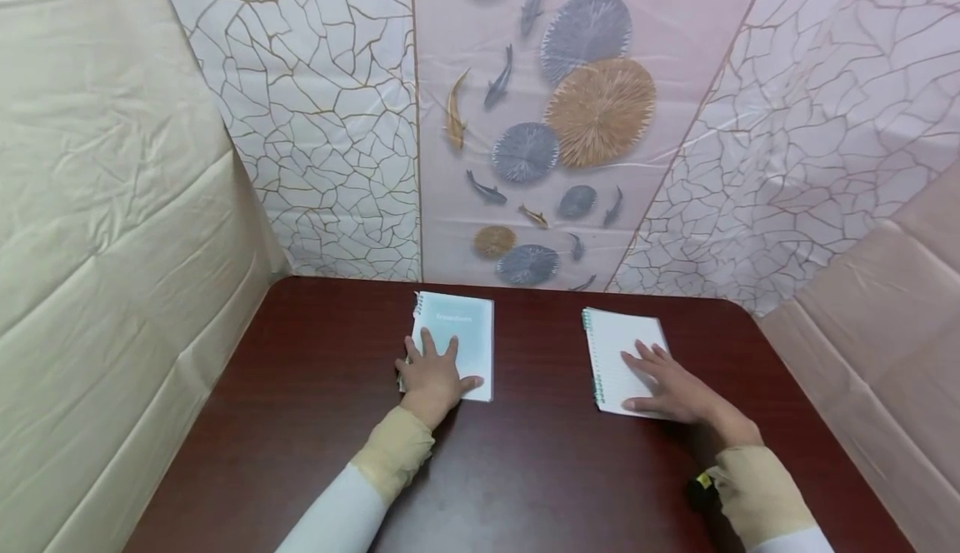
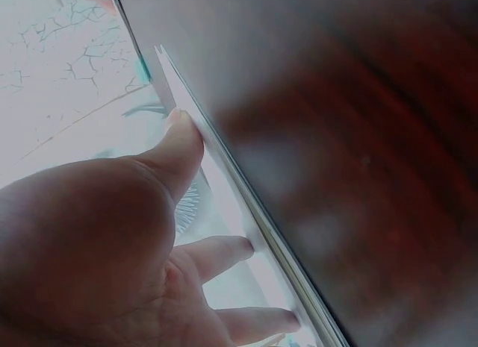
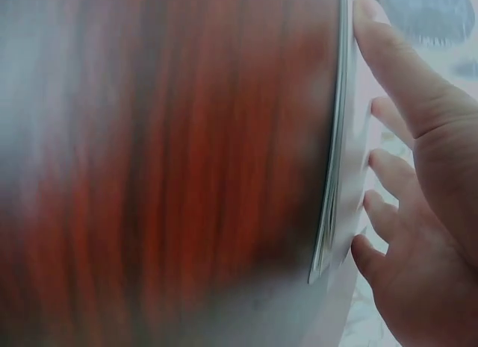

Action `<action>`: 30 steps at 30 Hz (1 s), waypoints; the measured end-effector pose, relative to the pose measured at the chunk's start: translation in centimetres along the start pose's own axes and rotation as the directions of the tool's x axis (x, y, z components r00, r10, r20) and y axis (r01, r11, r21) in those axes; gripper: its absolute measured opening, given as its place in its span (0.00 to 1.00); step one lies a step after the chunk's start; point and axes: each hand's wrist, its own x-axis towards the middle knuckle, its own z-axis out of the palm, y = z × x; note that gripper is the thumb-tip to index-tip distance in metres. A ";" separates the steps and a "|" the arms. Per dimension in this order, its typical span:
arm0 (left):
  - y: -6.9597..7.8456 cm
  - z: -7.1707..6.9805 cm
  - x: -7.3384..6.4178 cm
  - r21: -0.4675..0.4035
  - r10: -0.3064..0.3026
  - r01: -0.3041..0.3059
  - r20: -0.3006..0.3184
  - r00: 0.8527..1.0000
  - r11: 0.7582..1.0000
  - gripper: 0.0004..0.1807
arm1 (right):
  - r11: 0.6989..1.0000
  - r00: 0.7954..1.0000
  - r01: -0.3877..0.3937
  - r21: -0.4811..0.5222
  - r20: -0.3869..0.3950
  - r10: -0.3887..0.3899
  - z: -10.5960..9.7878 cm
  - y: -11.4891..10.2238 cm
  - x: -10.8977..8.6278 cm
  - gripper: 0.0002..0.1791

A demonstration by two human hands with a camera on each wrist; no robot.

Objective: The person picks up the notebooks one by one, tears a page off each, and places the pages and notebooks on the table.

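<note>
A spiral notebook with a light blue cover (image 1: 468, 336) lies on the dark red table, left of the middle. My left hand (image 1: 432, 380) rests on its lower left part with the fingers spread; in the left wrist view the thumb and fingertips (image 2: 243, 246) touch its top face. To the right lies a second spiral notebook (image 1: 618, 349), showing a white page and a green coil on its left side. My right hand (image 1: 671, 388) is spread over its lower right part. Its fingertips (image 3: 381, 164) meet the page in the right wrist view.
The wooden table (image 1: 300, 420) reaches back to a wall cloth (image 1: 525, 228) printed with fish and round leaves. Pale padded cloth (image 1: 150, 286) hangs along the left side, and similar cloth on the right. A small black and yellow object (image 1: 702, 486) sits beside the right wrist.
</note>
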 end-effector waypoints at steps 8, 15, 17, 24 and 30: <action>0.0 0.4 -0.2 -0.005 0.015 -0.015 0.008 1.000 1.000 0.48 | 0.997 0.998 -0.050 0.067 0.046 0.047 -0.5 1.7 -0.7 0.53; -0.1 0.2 0.0 -0.017 0.018 -0.018 -0.008 1.000 1.000 0.47 | 0.995 0.995 -0.094 0.029 0.048 0.093 -1.7 0.8 0.4 0.54; -0.3 0.0 0.1 -0.019 0.017 -0.017 0.000 1.000 1.000 0.47 | 0.992 0.992 -0.126 0.012 0.003 0.126 -1.9 -0.1 1.0 0.52; -1.4 -0.8 0.5 -0.076 0.034 -0.035 -0.013 0.999 0.997 0.48 | 0.988 0.959 -0.125 0.094 -0.245 0.144 -1.3 -6.0 3.9 0.42; -2.8 -2.1 0.3 -0.010 0.269 -0.269 0.083 0.960 0.963 0.51 | 0.980 0.929 -0.069 0.185 -0.347 0.131 1.1 -11.8 7.9 0.35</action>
